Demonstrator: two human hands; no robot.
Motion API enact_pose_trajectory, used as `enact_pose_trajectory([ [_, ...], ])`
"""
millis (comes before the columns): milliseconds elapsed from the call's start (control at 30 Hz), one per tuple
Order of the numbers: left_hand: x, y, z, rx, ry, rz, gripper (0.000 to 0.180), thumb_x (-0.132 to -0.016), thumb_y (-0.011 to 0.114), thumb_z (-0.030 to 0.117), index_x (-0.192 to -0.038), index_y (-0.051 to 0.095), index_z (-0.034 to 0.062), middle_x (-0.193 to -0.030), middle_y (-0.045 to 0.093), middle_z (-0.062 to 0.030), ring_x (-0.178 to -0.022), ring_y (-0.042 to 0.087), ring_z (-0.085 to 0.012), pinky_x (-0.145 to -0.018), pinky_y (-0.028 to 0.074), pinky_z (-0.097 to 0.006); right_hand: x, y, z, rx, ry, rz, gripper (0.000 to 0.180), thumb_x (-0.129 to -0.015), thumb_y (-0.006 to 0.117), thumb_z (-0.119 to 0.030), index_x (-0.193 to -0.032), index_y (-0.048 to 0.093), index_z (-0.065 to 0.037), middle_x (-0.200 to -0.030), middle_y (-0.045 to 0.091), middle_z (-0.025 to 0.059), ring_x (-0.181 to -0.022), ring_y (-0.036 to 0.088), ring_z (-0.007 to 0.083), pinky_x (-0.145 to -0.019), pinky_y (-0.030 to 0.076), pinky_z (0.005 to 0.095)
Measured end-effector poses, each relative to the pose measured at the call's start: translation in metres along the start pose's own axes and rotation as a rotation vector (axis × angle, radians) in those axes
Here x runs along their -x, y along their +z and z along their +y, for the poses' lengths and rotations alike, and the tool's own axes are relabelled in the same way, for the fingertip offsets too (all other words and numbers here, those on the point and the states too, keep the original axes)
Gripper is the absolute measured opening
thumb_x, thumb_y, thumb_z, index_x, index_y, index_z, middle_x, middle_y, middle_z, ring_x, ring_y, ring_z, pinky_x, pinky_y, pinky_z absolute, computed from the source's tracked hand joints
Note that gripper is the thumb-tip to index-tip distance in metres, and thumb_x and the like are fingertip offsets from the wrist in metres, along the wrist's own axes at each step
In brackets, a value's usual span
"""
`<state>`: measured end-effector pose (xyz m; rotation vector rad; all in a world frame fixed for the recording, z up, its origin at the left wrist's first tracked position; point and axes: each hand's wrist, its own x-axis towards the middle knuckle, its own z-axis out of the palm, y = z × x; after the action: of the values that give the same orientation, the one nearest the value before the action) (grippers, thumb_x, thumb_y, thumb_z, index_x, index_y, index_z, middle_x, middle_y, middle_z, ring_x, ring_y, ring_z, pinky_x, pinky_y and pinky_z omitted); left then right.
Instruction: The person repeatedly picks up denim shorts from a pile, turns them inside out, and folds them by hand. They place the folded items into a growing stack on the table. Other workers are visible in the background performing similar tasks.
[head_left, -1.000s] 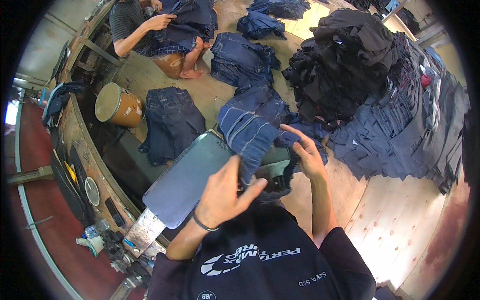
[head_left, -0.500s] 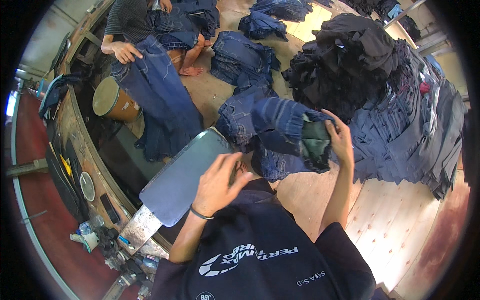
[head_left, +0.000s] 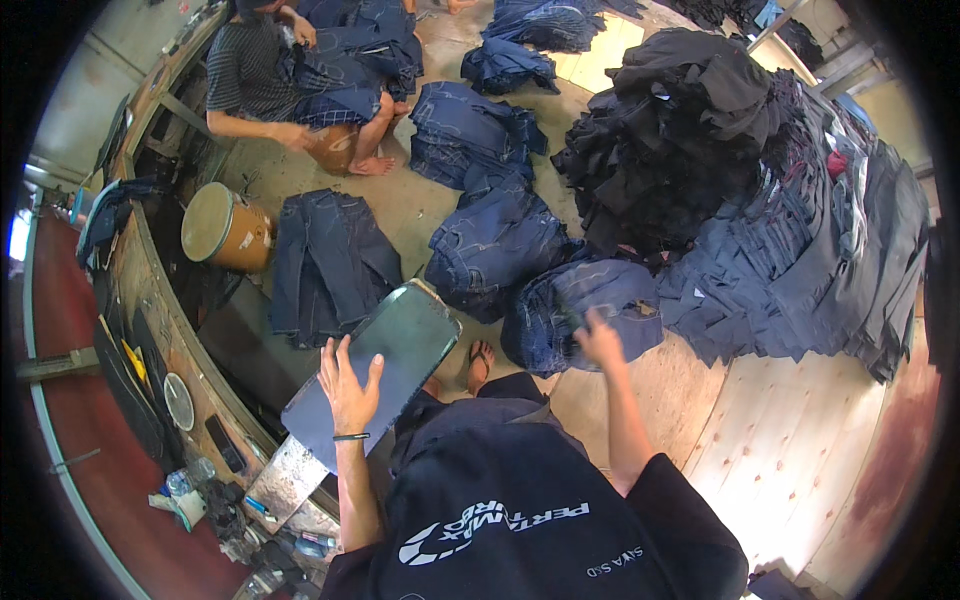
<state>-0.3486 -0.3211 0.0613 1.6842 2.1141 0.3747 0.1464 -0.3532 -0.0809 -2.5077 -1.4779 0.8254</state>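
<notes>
My left hand [head_left: 350, 390] is spread open above the lower part of a grey, flat, round-cornered board [head_left: 405, 325], with nothing in it. Whether the palm touches the surface cannot be told. On the right, my right hand [head_left: 600, 345] is at the near edge of a heap of blue denim garments [head_left: 585, 300]. Motion smears its fingers, and a dark greenish blur lies beside them, so its grip is unclear. Behind that heap lies another denim bundle [head_left: 490, 245], and a pair of dark jeans [head_left: 330, 260] is spread flat on the left.
At the far left a person [head_left: 255, 80] sits with denim over the lap. A brown drum [head_left: 228, 228] stands near a cluttered wooden bench [head_left: 150, 240]. Large piles of black cloth [head_left: 680, 130] and dark grey cloth [head_left: 790, 260] rise on the right, beside wooden floorboards [head_left: 740, 430].
The denim piece my right hand held up is now down at the heap, the hand lower and leftward. My left hand moved left over the board. The other person let the jeans down.
</notes>
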Motion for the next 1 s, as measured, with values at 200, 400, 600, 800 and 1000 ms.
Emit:
enact_pose_trajectory([
  [200, -0.014, 0.028, -0.037, -0.261, -0.041, 0.053, 0.068, -0.104, 0.058, 0.057, -0.157, 0.049, 0.0157, -0.159, 0.049, -0.0122, -0.155, 0.037, -0.0335, -0.123, 0.011, -0.077, 0.045, 0.172, 0.03, -0.175, -0.126, -0.606, 0.051, -0.098, 0.073, -0.043, -0.134, 0.073, -0.007, -0.127, 0.075, 0.0215, -0.118, 0.073, 0.038, -0.101, 0.057, 0.043],
  [400, -0.024, 0.043, -0.047, -0.332, -0.131, 0.253, 0.049, -0.11, 0.051, 0.05, -0.125, 0.067, 0.0067, -0.121, 0.066, -0.0132, -0.127, 0.058, -0.0351, -0.124, 0.022, -0.07, 0.053, 0.193, 0.039, -0.273, 0.027, -0.532, 0.049, -0.096, 0.074, -0.042, -0.13, 0.075, -0.008, -0.123, 0.077, 0.0212, -0.116, 0.073, 0.0373, -0.1, 0.057, 0.0443],
  [600, -0.026, 0.051, -0.048, -0.361, -0.137, 0.28, 0.048, -0.11, 0.051, 0.051, -0.118, 0.069, 0.0062, -0.116, 0.068, -0.0126, -0.122, 0.06, -0.0347, -0.122, 0.027, -0.067, 0.011, 0.147, 0.045, -0.335, 0.232, -0.227, 0.038, -0.095, 0.074, -0.036, -0.12, 0.078, -0.009, -0.115, 0.078, 0.0226, -0.114, 0.073, 0.0418, -0.101, 0.057, 0.049],
  [800, -0.027, 0.051, -0.046, -0.335, -0.092, 0.398, 0.044, -0.108, 0.057, 0.048, -0.108, 0.071, 0.0065, -0.109, 0.071, -0.0108, -0.113, 0.064, -0.035, -0.119, 0.033, -0.062, -0.022, 0.122, 0.01, -0.294, 0.113, -0.232, 0.039, -0.095, 0.074, -0.033, -0.119, 0.077, -0.003, -0.109, 0.078, 0.0235, -0.105, 0.077, 0.0373, -0.092, 0.059, 0.0449],
  [1000, -0.05, 0.058, -0.033, -0.408, -0.321, 0.421, 0.047, -0.105, 0.064, 0.047, -0.088, 0.073, 0.0036, -0.092, 0.069, -0.0132, -0.1, 0.065, -0.0337, -0.117, 0.038, -0.058, -0.069, 0.116, -0.029, 0.018, -0.17, -0.52, 0.039, -0.095, 0.068, -0.035, -0.12, 0.077, -0.005, -0.116, 0.075, 0.0278, -0.111, 0.073, 0.0433, -0.101, 0.056, 0.0518],
])
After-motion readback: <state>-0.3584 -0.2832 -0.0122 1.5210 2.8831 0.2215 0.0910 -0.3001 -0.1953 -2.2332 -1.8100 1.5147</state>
